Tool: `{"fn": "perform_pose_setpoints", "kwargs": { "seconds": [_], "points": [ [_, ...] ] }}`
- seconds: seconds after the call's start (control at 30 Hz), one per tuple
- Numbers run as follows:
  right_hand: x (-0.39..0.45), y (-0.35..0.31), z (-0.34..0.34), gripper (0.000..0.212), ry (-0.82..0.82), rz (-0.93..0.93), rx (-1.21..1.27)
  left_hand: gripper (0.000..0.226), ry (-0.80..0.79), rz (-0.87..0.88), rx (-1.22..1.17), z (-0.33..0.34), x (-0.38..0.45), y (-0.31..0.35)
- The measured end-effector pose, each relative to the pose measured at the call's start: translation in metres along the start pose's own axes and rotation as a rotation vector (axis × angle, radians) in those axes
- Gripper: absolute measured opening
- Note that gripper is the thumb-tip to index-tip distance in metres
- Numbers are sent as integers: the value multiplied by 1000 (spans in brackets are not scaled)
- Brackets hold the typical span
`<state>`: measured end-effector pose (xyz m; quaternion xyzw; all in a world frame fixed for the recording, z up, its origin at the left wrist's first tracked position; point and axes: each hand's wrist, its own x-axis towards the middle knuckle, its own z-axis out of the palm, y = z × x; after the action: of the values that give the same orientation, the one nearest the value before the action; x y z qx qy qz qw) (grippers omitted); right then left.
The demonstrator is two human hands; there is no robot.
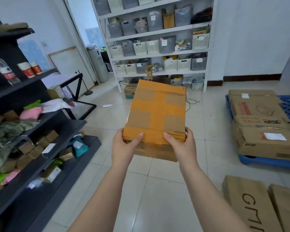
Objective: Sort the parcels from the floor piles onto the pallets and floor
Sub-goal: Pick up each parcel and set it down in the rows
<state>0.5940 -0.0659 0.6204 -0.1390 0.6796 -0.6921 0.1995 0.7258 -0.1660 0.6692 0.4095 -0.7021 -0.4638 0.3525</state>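
Held out in front at about chest height, above a pale tiled floor [157,190]: a flat rectangular cardboard parcel [156,111] wrapped in wide orange-brown tape that crosses its top face. Gripped at its near edge by both bare hands — left hand [124,146] at the near-left corner with the thumb curled over the top, right hand [182,144] at the near-right corner, thumb likewise lying on the taped top and fingers tucked underneath, out of sight. Tilted slightly, far end higher than the near end, clear of the floor and touching nothing but the hands. To the right, a blue plastic pallet [264,160] on the floor, loaded with stacked brown cardboard boxes [261,124] bearing white labels. Nearer on the right, at the lower corner, two more brown cardboard cartons [251,203] resting on the tiles, one printed with large dark letters. Along the left, a dark shelving unit [45,158] crowded with small parcels, soft bags in pink, green and teal, paper cups and a water bottle. Straight ahead against the far wall, a tall white shelf rack [157,30] filled with grey and cream slotted baskets — well beyond the held parcel.
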Motion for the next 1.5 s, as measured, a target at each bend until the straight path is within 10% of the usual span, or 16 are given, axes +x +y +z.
{"fn": "perform_pose_setpoints", "kwargs": {
  "seconds": [0.53,1.5],
  "points": [
    [307,-14,24,79,486,-27,-87,43,-472,70,-111,211,333,5],
    [702,-17,-417,105,1261,247,-37,42,-1327,221,-46,913,429,175]
  ]
}}
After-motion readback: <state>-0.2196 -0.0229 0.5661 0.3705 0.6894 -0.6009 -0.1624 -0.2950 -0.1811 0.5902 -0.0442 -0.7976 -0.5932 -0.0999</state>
